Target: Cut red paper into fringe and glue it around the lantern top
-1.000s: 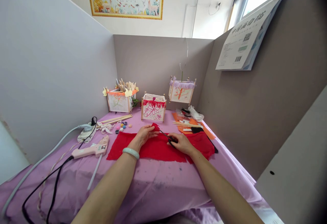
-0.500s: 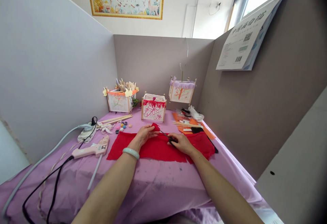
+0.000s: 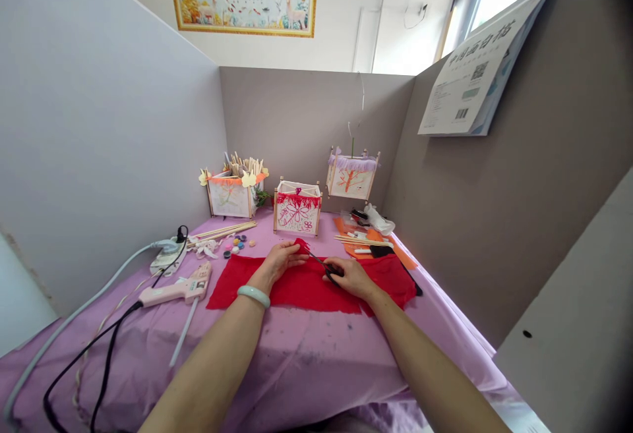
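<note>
Between the thumb and fingers of my left hand (image 3: 281, 261) is a small piece of red fabric (image 3: 301, 246), held up over the cloth. A pale bangle (image 3: 254, 296) circles that wrist. My right hand (image 3: 352, 277) grips a pair of scissors (image 3: 334, 273) by the dark handles, and the blades point left at the fabric piece, their tips close to its edge. Under both hands a long red cloth (image 3: 306, 291) lies spread across the table. Just beyond stands a white box lantern (image 3: 297, 214) with red fringe and red flower drawings.
A pink glue gun (image 3: 178, 288) with trailing cables lies at left near a power strip (image 3: 168, 255). Buttons (image 3: 235, 246) and wooden sticks (image 3: 222, 230) sit behind it. An orange-trimmed box (image 3: 230, 197) holds sticks; a purple-fringed lantern (image 3: 352, 179) hangs at back right. Grey partitions enclose the table.
Both hands stay in nearly the same place, with only a slight shift of the right hand and scissors by the red fabric piece.
</note>
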`<state>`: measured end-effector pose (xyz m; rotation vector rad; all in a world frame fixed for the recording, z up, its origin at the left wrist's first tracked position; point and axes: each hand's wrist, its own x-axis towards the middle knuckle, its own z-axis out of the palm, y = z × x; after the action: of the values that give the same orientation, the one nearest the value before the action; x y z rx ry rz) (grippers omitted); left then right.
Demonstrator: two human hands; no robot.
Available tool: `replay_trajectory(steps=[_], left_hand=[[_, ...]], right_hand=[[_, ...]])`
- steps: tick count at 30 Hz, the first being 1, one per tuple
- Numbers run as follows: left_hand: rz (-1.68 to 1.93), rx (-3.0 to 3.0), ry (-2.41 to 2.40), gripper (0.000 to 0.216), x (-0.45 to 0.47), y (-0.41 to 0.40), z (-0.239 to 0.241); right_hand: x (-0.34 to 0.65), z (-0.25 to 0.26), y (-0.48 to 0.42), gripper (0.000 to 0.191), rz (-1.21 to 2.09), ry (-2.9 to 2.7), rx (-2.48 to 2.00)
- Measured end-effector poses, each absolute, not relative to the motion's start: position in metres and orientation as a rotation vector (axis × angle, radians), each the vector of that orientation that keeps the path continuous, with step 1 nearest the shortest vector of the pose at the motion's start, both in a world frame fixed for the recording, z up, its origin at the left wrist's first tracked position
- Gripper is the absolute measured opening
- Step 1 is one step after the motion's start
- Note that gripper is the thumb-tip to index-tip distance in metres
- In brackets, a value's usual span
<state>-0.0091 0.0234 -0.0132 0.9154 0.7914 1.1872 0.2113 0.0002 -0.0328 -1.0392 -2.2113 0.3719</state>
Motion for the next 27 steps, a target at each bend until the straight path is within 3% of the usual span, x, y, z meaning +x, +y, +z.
replay_trajectory(steps=[27], left_hand=[[1.17,0.916,0.8,0.005,-0.008,0.0234,-0.014]], right_hand=[[0.2119,-0.0362,0.0034,0.027,0.365,-2.193,-1.061]])
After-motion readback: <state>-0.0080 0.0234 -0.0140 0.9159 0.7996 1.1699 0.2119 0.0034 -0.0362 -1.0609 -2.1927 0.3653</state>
